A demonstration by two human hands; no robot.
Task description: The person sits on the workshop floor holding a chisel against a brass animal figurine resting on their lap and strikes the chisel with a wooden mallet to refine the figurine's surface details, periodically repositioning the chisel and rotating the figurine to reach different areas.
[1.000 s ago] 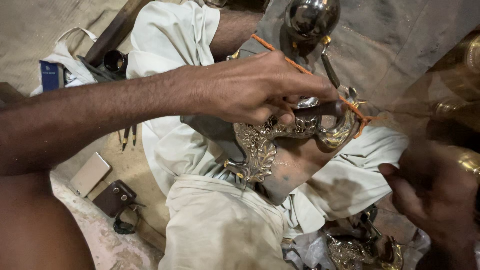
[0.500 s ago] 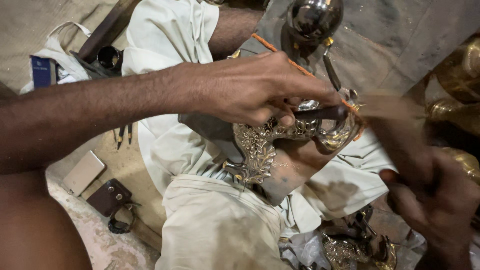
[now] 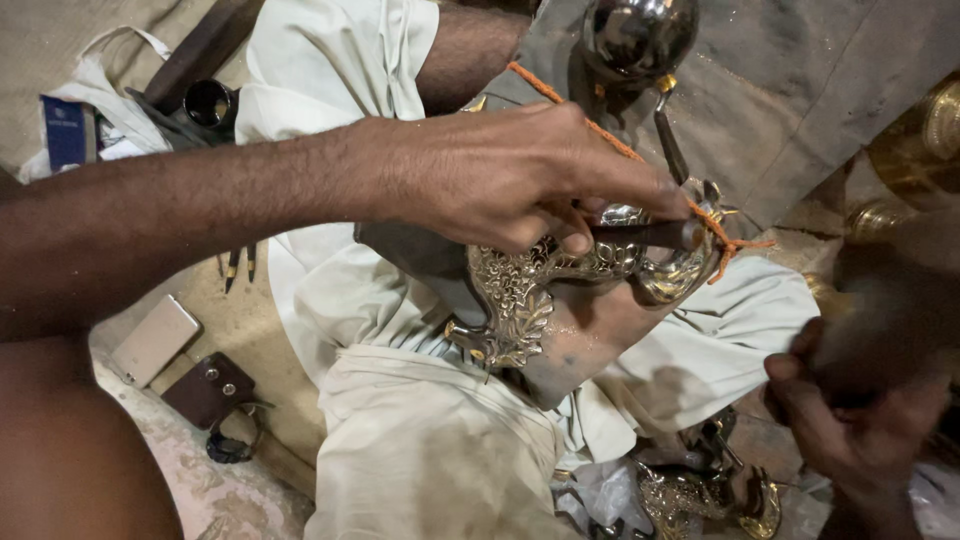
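My left hand [image 3: 520, 175] reaches across from the left and pinches a short dark metal punch [image 3: 645, 232], its tip against an ornate silver-and-brass casting [image 3: 515, 295]. The casting rests on my bare foot [image 3: 580, 345] between folds of white cloth. A frayed orange string [image 3: 560, 98] passes over the hand and ends near the casting's right end. My right hand [image 3: 855, 425] is low at the right edge, fingers curled around a dark tool [image 3: 890, 310] that is too blurred by motion to identify.
A shiny metal ball [image 3: 640, 35] stands at the top. Brass pieces [image 3: 930, 130] sit at the right edge, and another ornate casting [image 3: 700, 490] lies at the bottom. On the floor to the left are a phone [image 3: 155, 338], a brown pouch [image 3: 208, 388] and small chisels [image 3: 240, 265].
My right hand swung its dark tool up toward the punch and has come back down to the lower right. My left hand stays on the punch and casting.
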